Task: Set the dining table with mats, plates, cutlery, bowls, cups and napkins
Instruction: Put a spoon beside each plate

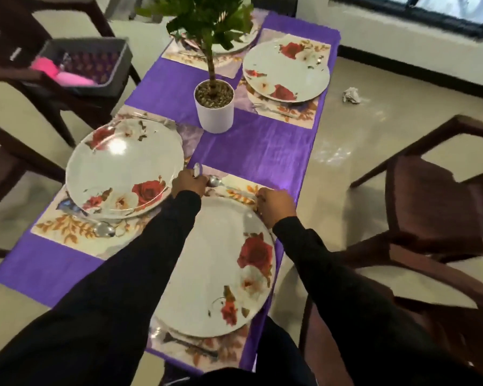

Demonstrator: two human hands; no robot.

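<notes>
A purple-clothed table (251, 151) carries floral mats with rose-patterned plates. The nearest plate (215, 263) lies on its mat (240, 188) right below my arms. My left hand (188, 183) grips a piece of silver cutlery (197, 169) whose end sticks up above the fist. My right hand (275, 204) pinches the handle of a spoon (216, 181) that lies on the mat beyond the plate, bowl pointing left. A fork (190, 344) lies on the near side of this plate. Another plate (124, 168) sits to the left, with a spoon (104, 229) beside it.
A white pot with a green plant (214, 107) stands mid-table. Two more plates (286, 71) sit at the far end. A grey crate (87, 65) with pink items rests on a chair at the left. Dark wooden chairs (435, 207) flank the table. Crumpled paper (352, 95) lies on the floor.
</notes>
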